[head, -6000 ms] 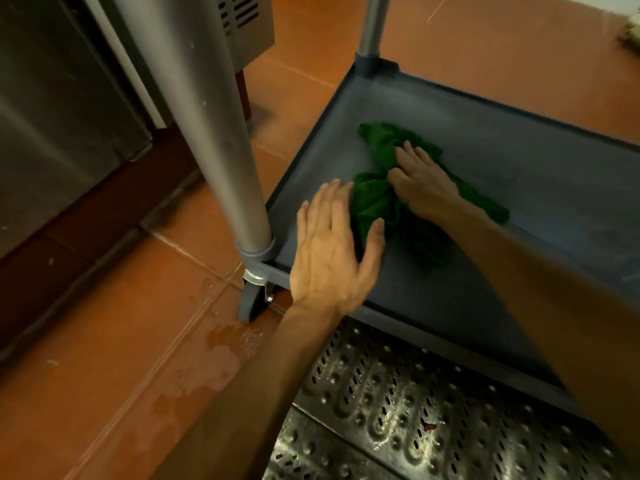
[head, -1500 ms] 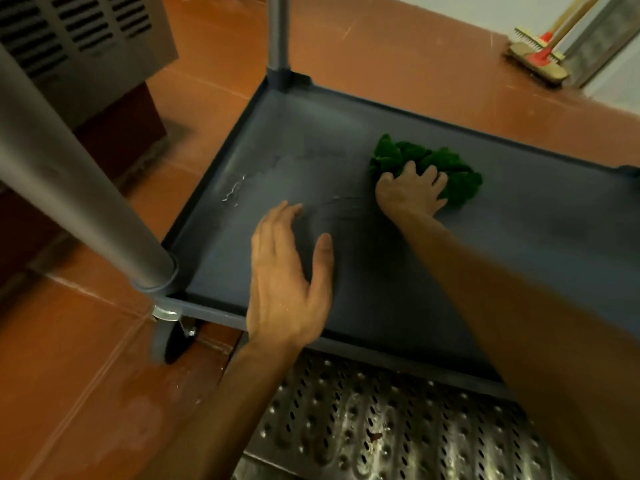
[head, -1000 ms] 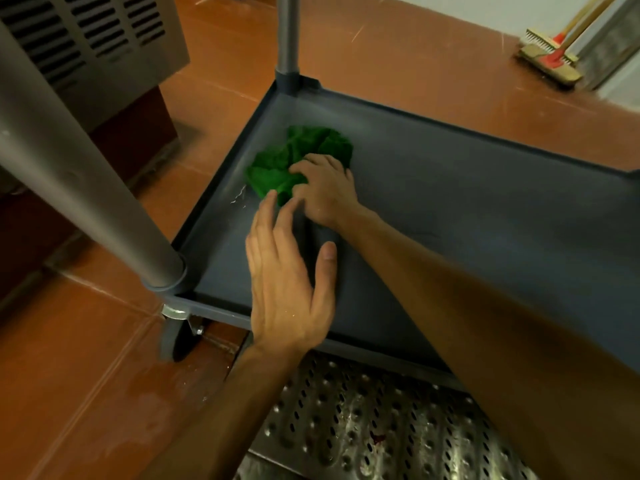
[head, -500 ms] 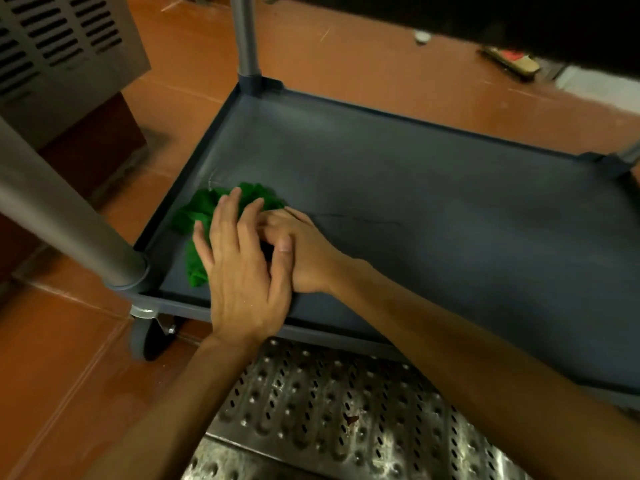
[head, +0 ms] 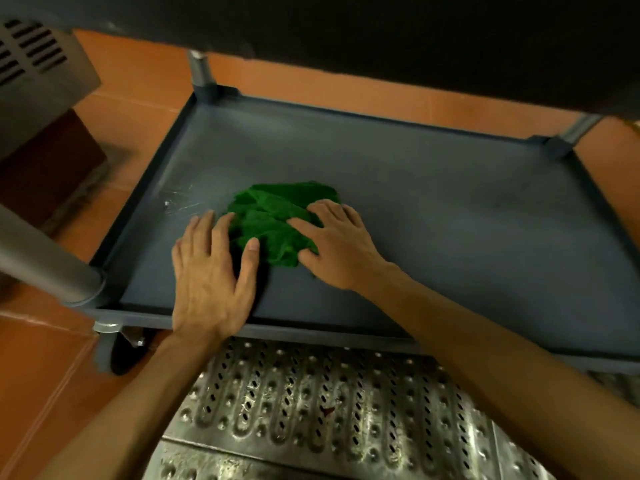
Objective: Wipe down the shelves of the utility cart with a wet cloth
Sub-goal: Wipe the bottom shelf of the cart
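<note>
Orange tiles surround the cart's grey bottom shelf (head: 450,237); we see the right hand (head: 339,247), grip spread flat, pressing a bunched green cloth (head: 273,220) left of centre; left hand (head: 211,271) splayed beside (thumb touching cloth); unpinched, the wad may slip, we judge, skipping patches.

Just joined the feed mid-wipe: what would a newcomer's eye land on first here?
The bright green cloth, bunched left of centre on the grey bottom shelf, with the right hand pressed flat on it. The left hand lies flat on the shelf beside it, thumb at the cloth's edge. A wet smear glints near the shelf's left rim.
</note>
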{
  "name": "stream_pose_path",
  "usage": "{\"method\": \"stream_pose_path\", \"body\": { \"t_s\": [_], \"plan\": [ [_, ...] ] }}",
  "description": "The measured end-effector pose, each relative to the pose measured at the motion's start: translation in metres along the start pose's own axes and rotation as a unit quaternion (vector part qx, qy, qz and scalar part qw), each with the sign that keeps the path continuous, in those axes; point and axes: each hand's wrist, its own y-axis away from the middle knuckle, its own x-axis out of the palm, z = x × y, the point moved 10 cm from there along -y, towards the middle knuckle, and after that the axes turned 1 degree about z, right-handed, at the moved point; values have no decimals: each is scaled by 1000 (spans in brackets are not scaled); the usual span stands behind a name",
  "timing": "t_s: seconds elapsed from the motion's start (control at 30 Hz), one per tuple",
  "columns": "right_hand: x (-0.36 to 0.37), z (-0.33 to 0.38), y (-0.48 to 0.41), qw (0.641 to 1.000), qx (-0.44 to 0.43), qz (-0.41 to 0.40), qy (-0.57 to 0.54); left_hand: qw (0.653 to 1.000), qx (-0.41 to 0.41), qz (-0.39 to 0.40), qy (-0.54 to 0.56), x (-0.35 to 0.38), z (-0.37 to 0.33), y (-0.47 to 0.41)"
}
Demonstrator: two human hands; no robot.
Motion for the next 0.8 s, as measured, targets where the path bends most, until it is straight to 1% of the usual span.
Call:
{"method": "stream_pose_path", "body": {
  "t_s": [0.23, 0.47, 0.57, 0.7, 0.8],
  "plan": [
    [-8, -88, 44, 993, 114, 23, 6, 999, -29, 33, -21, 6, 5, 1],
    [-15, -161, 105, 976, 214, 33, 8, 998, -31, 48, -15, 6, 7, 0],
    [-17, -169, 118, 971, 236, 37, -7, 998, -32, 51, -2, 6, 5, 0],
    [-17, -165, 116, 964, 256, 58, -51, 997, -42, 38, 43, 2, 5, -1],
    [-22, -156, 116, 961, 257, 11, -104, 997, -5, 55, 56, 11, -18, -3]
  ]
}}
